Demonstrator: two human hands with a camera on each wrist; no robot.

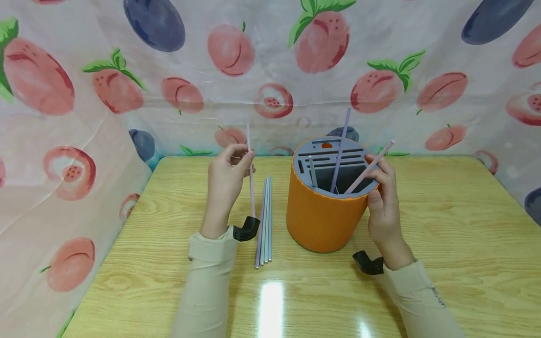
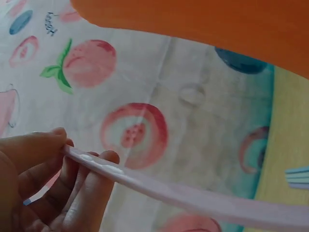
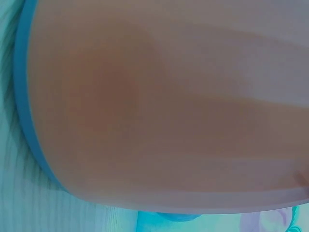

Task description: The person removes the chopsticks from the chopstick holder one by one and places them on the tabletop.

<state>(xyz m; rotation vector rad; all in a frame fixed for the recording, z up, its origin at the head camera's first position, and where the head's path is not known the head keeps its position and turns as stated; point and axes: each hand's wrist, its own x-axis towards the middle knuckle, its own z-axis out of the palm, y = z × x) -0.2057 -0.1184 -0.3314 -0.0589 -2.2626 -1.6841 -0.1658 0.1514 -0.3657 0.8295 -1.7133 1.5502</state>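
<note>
My left hand (image 1: pixel 228 176) pinches a pink pencil (image 1: pixel 251 192) near its upper part and holds it upright left of the orange pen holder (image 1: pixel 323 223). In the left wrist view, thumb and fingertips grip the pencil (image 2: pixel 174 193), which has white marks. With its fingers over the rim and the thumb on the outer wall, my right hand (image 1: pixel 385 202) grips the pen holder's right side. A purple pencil (image 1: pixel 341 145), a pink pencil (image 1: pixel 363 174) and a pale green one (image 1: pixel 313 172) lean in its large compartment. The holder's wall (image 3: pixel 193 121) fills most of the right wrist view, blurred.
Several purple and pale green-blue pencils (image 1: pixel 264 225) lie side by side on the wooden table (image 1: pixel 148 263), between the left forearm and the pen holder. The holder's grey top has narrow slots at the back. A fruit-print cloth (image 1: pixel 186 126) hangs behind and at the sides.
</note>
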